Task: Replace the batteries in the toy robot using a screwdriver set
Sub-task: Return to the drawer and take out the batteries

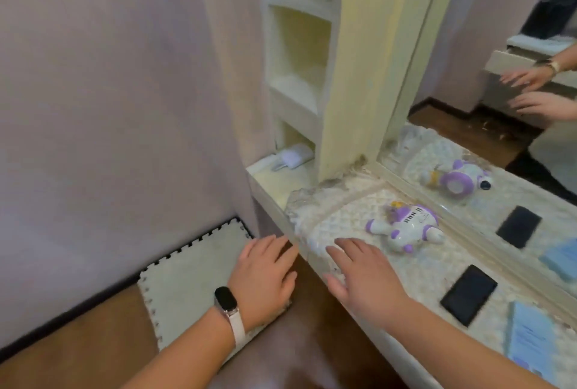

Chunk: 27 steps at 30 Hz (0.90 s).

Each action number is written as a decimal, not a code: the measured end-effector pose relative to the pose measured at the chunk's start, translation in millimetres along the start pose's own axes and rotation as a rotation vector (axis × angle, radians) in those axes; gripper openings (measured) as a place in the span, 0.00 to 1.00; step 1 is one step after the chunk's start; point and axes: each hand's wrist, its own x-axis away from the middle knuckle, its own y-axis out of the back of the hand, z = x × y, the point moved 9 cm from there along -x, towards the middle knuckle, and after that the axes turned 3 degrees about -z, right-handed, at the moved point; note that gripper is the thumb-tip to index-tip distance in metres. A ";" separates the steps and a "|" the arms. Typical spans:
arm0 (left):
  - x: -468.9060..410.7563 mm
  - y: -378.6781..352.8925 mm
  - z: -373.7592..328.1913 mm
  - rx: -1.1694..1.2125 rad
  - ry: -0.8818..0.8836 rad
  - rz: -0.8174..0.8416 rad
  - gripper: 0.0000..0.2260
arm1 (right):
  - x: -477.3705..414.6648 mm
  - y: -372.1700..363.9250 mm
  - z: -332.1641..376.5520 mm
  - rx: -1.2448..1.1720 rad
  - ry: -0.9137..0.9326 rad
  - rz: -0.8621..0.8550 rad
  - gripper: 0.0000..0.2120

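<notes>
A white and purple toy robot (406, 226) lies on its side on the lace-covered dresser top (337, 214), close to the mirror. My right hand (362, 273) hovers flat over the dresser's front edge, just left of the toy, fingers spread and holding nothing. My left hand (265, 273), with a black band on its wrist, is held open off the dresser's left end, above the floor mat. No screwdriver set or batteries can be made out.
A black phone (468, 295) lies right of my right hand, and a blue packet (530, 338) sits beyond it. A mirror (487, 126) backs the dresser. Cream shelves (296, 76) stand at the left. A foam mat (187, 282) lies on the floor by a curtain (125, 107).
</notes>
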 end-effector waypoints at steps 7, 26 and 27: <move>114.6 48.1 129.3 -0.106 0.305 -0.041 0.18 | -52.0 -24.6 161.9 -0.013 0.279 -0.003 0.21; 303.4 134.9 292.3 -0.242 0.984 -0.132 0.20 | -137.7 -75.0 417.6 -0.134 0.849 0.026 0.21; 308.1 139.6 298.2 -0.251 1.016 -0.133 0.20 | -144.8 -79.4 427.9 -0.147 0.868 0.036 0.21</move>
